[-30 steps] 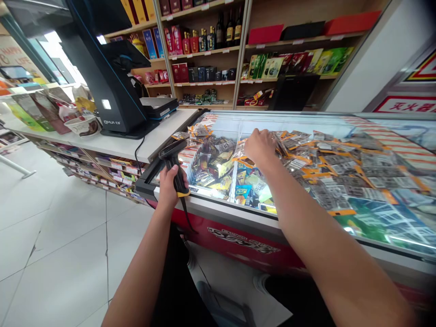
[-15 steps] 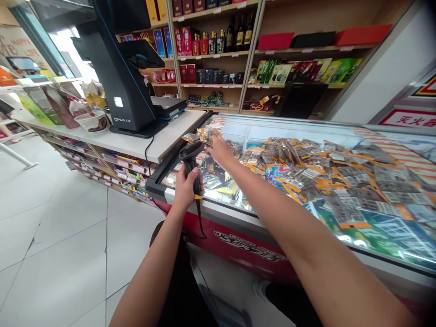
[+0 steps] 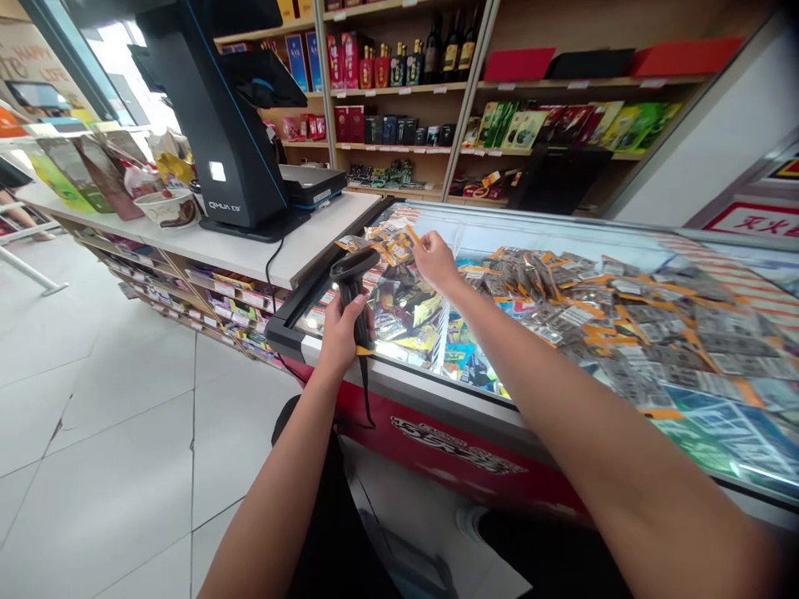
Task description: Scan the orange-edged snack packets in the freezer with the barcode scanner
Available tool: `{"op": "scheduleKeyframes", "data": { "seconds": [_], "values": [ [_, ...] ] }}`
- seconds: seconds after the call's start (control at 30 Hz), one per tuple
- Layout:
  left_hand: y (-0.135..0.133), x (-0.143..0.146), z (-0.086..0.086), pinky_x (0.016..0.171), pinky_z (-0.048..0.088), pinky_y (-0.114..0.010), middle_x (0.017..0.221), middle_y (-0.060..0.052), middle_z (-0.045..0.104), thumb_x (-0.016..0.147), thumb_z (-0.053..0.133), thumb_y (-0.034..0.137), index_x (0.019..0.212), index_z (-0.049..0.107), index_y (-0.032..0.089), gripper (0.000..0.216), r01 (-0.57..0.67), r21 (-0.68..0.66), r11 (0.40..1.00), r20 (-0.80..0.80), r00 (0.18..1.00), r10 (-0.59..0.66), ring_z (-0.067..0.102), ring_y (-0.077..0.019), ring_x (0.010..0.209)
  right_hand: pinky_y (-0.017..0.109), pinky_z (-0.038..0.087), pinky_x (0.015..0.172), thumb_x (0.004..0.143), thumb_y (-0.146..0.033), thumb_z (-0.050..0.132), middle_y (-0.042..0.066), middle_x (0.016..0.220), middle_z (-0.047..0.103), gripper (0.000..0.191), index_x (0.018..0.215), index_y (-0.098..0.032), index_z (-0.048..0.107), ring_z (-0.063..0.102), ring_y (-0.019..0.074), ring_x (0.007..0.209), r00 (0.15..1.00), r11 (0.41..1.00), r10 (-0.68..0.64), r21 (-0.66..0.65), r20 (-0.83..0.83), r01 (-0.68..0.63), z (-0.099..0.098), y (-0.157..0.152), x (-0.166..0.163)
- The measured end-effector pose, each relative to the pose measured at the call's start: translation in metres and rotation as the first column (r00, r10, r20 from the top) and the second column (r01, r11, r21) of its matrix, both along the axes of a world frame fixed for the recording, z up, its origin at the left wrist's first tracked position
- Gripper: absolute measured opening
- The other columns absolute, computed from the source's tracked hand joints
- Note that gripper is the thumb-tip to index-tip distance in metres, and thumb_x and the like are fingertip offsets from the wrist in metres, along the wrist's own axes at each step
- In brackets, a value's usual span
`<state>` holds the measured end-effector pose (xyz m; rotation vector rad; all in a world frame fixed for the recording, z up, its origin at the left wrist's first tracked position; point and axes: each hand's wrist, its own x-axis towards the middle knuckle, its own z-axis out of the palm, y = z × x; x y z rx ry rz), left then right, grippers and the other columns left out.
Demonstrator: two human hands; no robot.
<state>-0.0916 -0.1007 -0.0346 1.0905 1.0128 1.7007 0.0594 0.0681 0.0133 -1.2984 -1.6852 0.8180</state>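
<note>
My left hand [image 3: 340,333] is closed round the grip of a black barcode scanner [image 3: 353,279] with a yellow band, held upright over the near left corner of a glass-topped chest freezer [image 3: 399,378]. My right hand [image 3: 435,259] reaches across the glass and pinches an orange-edged packet [image 3: 413,235] at the left end of a spread of similar small packets [image 3: 599,320]. The scanner's head points toward a small pile of packets [image 3: 374,241] by that hand.
A white counter [image 3: 250,249] to the left carries a black point-of-sale terminal [image 3: 218,125] and a bowl [image 3: 167,208]. Shelves of bottles and boxes [image 3: 399,83] line the back wall. The white tiled floor [image 3: 93,399] lies at the left.
My right hand left the middle of the packet spread and moved left to the pile near the scanner, where it now pinches a packet. The left hand kept holding the scanner.
</note>
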Motion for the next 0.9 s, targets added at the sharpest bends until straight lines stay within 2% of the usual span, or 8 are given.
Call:
{"op": "scheduleKeyframes", "data": {
  "seconds": [0.07,0.1,0.2,0.37,0.47,0.6,0.73,0.9],
  "values": [
    [-0.002,0.001,0.001,0.044,0.04,-0.026,0.064,0.005,0.058,0.089,0.068,0.056,0.096,0.054,0.023,0.037,0.003,0.019,1.0,0.0,1.0,-0.003,0.055,-0.0126,0.045,0.028,0.05,0.066,0.102,-0.033,0.053,0.001,0.097,0.063,0.013,0.094,-0.026,0.045,0.067,0.0166,0.074,0.967,0.984,-0.005,-0.176,-0.255,-0.041,-0.001,-0.003,0.011],
    [-0.003,0.001,0.002,0.043,0.039,-0.026,0.064,0.005,0.058,0.088,0.068,0.056,0.097,0.054,0.023,0.037,0.012,0.03,0.999,-0.005,1.0,-0.012,0.055,-0.0126,0.045,0.026,0.048,0.063,0.1,-0.035,0.055,-0.001,0.094,0.063,0.016,0.092,-0.027,0.044,0.066,0.0144,0.07,0.932,0.973,-0.015,-0.219,-0.361,-0.069,-0.002,-0.004,0.016],
    [-0.006,0.001,0.003,0.041,0.037,-0.025,0.062,0.005,0.058,0.088,0.07,0.054,0.1,0.055,0.022,0.037,0.057,0.057,0.997,-0.027,0.998,-0.056,0.054,-0.0123,0.043,0.023,0.044,0.059,0.092,-0.04,0.062,-0.005,0.082,0.061,0.025,0.089,-0.028,0.041,0.06,0.0127,0.064,0.838,0.965,-0.006,-0.225,-0.545,-0.139,-0.005,-0.007,0.027],
    [-0.012,-0.003,0.004,0.041,0.04,-0.024,0.063,0.004,0.059,0.089,0.069,0.055,0.098,0.053,0.021,0.038,0.221,0.029,0.975,-0.099,0.971,-0.217,0.055,-0.0124,0.043,0.027,0.05,0.064,0.084,-0.037,0.063,-0.004,0.075,0.058,0.026,0.087,-0.029,0.038,0.061,0.0178,0.069,0.77,0.948,0.168,-0.114,-0.616,-0.297,0.0,-0.018,0.036],
    [-0.016,-0.008,0.005,0.042,0.04,-0.024,0.062,0.004,0.06,0.09,0.069,0.056,0.101,0.055,0.02,0.04,0.371,0.004,0.929,-0.151,0.918,-0.366,0.054,-0.0125,0.042,0.03,0.052,0.067,0.082,-0.033,0.065,-0.003,0.075,0.059,0.021,0.089,-0.029,0.046,0.059,0.0189,0.067,0.714,0.92,0.258,-0.059,-0.651,-0.387,0.004,-0.023,0.039],
    [-0.017,-0.015,0.004,0.041,0.04,-0.024,0.06,0.002,0.06,0.089,0.069,0.058,0.109,0.058,0.017,0.046,0.511,-0.043,0.858,-0.159,0.845,-0.511,0.054,-0.0133,0.041,0.028,0.047,0.061,0.083,-0.036,0.069,-0.005,0.071,0.057,0.02,0.09,-0.028,0.052,0.054,0.0157,0.058,0.691,0.902,0.288,-0.053,-0.663,-0.428,0.004,-0.024,0.043],
    [-0.017,-0.019,0.003,0.041,0.039,-0.024,0.06,0.002,0.06,0.091,0.068,0.055,0.112,0.059,0.015,0.045,0.587,-0.089,0.805,-0.145,0.792,-0.593,0.054,-0.0134,0.04,0.025,0.044,0.055,0.081,-0.035,0.07,-0.006,0.07,0.054,0.02,0.092,-0.027,0.055,0.052,0.0142,0.056,0.658,0.864,0.28,-0.117,-0.699,-0.491,0.001,-0.021,0.05],
    [-0.018,-0.019,0.005,0.044,0.041,-0.025,0.062,0.001,0.06,0.094,0.066,0.05,0.111,0.061,0.015,0.039,0.597,-0.114,0.794,-0.17,0.776,-0.607,0.054,-0.0125,0.041,0.025,0.044,0.054,0.078,-0.035,0.072,-0.005,0.068,0.053,0.024,0.094,-0.027,0.057,0.053,0.0158,0.058,0.664,0.849,0.296,-0.128,-0.687,-0.512,-0.003,-0.017,0.052]
  ]
}}
